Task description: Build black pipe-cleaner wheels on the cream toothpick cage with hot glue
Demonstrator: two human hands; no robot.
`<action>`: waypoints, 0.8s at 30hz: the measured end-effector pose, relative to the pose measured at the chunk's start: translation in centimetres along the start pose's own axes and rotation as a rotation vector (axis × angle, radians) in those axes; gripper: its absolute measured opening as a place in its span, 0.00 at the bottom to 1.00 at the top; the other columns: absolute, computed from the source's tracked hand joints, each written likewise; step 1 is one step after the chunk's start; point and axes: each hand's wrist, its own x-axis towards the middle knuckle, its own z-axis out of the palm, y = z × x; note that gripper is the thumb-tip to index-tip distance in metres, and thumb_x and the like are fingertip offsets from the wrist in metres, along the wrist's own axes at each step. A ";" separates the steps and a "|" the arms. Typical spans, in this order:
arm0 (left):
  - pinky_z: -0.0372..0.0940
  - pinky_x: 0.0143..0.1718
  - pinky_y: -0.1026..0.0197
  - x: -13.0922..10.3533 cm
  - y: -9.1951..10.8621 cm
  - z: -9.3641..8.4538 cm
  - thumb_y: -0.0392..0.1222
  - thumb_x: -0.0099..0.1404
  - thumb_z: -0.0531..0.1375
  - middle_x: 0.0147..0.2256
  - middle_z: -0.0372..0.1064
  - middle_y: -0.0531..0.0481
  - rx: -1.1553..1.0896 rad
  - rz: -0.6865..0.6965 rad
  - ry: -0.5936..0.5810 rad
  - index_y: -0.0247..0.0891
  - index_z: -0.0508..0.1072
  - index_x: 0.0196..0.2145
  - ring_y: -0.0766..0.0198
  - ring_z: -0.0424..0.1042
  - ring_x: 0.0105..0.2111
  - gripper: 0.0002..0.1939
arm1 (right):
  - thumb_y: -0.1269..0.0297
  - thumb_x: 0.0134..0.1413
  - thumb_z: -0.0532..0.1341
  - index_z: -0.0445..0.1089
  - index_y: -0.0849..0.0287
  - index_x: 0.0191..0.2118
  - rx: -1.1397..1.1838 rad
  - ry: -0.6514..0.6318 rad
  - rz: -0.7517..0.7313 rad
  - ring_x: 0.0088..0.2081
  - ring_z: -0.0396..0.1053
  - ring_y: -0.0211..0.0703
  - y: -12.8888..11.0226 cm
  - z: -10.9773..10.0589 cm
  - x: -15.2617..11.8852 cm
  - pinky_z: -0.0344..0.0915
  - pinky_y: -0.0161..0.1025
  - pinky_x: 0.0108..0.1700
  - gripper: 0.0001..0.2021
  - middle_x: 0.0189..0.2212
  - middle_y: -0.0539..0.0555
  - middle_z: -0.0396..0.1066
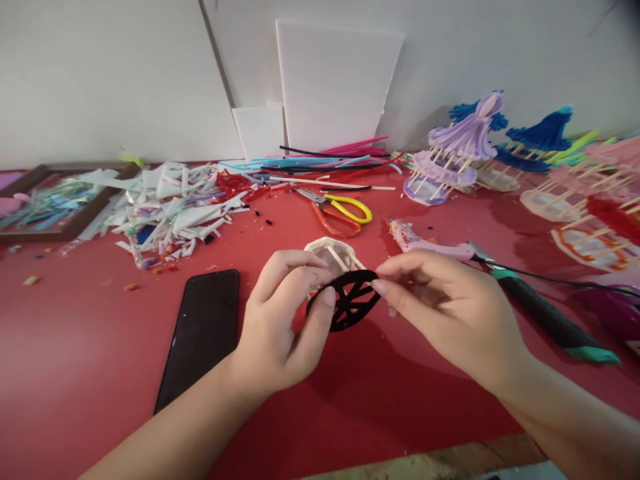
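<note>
A black fuzzy wheel-shaped piece (345,303) with crossing spokes is tilted between my two hands, above the red table. My left hand (290,317) is closed on its left edge, the thumb on the near side. At the upper right of its rim, the thumb and fingertips of my right hand (440,303) are pinched together; whether something small is also between them I cannot tell. Just behind the wheel is a cream round base (330,250) with pale sticks rising from it, partly hidden by the wheel and my left fingers.
A phone (203,333) lies left of my left hand. Behind are wire cutters (345,210), white scraps (170,207) and coloured pipe cleaners (310,167). To the right are a pink glue gun (435,248), a green-and-black handled tool (550,313) and several carousel-like models (450,153).
</note>
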 end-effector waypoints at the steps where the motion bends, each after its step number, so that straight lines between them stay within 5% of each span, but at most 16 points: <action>1: 0.69 0.47 0.57 0.0 -0.1 0.0 0.29 0.63 0.56 0.41 0.68 0.44 -0.012 -0.004 -0.007 0.37 0.70 0.40 0.60 0.70 0.43 0.09 | 0.65 0.54 0.64 0.72 0.58 0.35 0.049 -0.013 0.052 0.24 0.72 0.35 0.1 0.0 0.1 0.70 0.30 0.24 0.03 0.25 0.49 0.73; 5: 0.70 0.46 0.56 0.0 -0.3 0.1 0.32 0.65 0.56 0.42 0.67 0.44 -0.061 -0.045 -0.020 0.38 0.71 0.41 0.60 0.70 0.44 0.08 | 0.60 0.55 0.63 0.72 0.59 0.37 0.148 -0.089 0.157 0.18 0.68 0.32 0.6 0.0 0.7 0.66 0.30 0.19 0.08 0.24 0.48 0.71; 14: 0.68 0.53 0.53 -0.1 -0.7 0.1 0.36 0.70 0.51 0.45 0.66 0.43 -0.290 -0.175 -0.042 0.39 0.73 0.45 0.59 0.68 0.49 0.12 | 0.61 0.53 0.64 0.71 0.59 0.33 0.162 -0.088 0.129 0.18 0.61 0.29 0.9 -0.1 1.1 0.56 0.29 0.16 0.07 0.25 0.48 0.68; 24: 0.70 0.51 0.52 0.0 -1.2 0.4 0.38 0.69 0.54 0.44 0.68 0.44 -0.481 -0.280 -0.015 0.41 0.72 0.45 0.58 0.70 0.47 0.09 | 0.55 0.55 0.64 0.74 0.60 0.43 0.376 -0.183 0.366 0.17 0.57 0.29 2.4 -0.1 0.9 0.53 0.30 0.17 0.15 0.21 0.47 0.65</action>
